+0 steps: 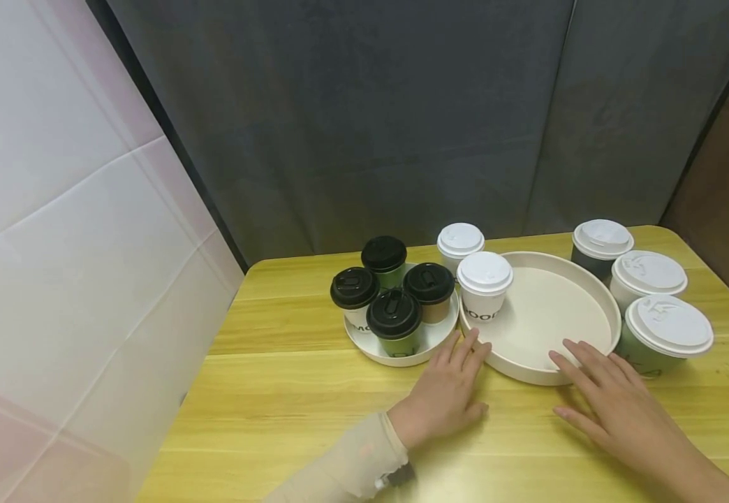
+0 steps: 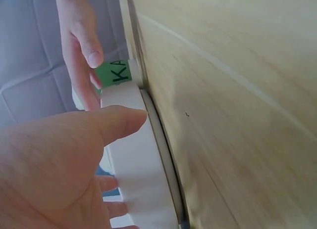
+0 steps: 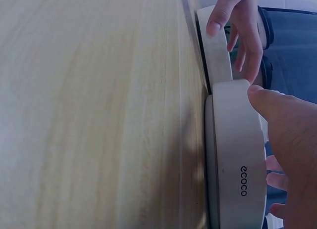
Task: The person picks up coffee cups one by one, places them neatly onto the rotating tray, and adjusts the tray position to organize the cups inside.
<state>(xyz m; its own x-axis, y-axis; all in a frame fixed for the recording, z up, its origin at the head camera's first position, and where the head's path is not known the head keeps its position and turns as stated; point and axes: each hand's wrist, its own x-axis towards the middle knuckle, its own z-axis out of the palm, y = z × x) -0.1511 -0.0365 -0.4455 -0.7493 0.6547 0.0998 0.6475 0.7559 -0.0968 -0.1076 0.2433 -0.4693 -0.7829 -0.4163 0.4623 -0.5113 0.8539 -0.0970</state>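
Observation:
A round cream tray lies on the wooden table, bearing one white-lidded paper cup at its left side. My left hand is at the tray's front left rim, fingers stretched forward between it and a smaller white plate. At the front right rim is my right hand, its fingers spread and relaxed. Neither hand grips anything. In the right wrist view, the tray's side wall reads "ecoco", and the thumb is by its upper edge. The left wrist view has the left thumb across the tray wall.
Several black-lidded cups crowd the plate. Another white-lidded cup stands behind the tray. To its right are a dark cup, a white-lidded cup and a green cup. A dark partition rises behind the table.

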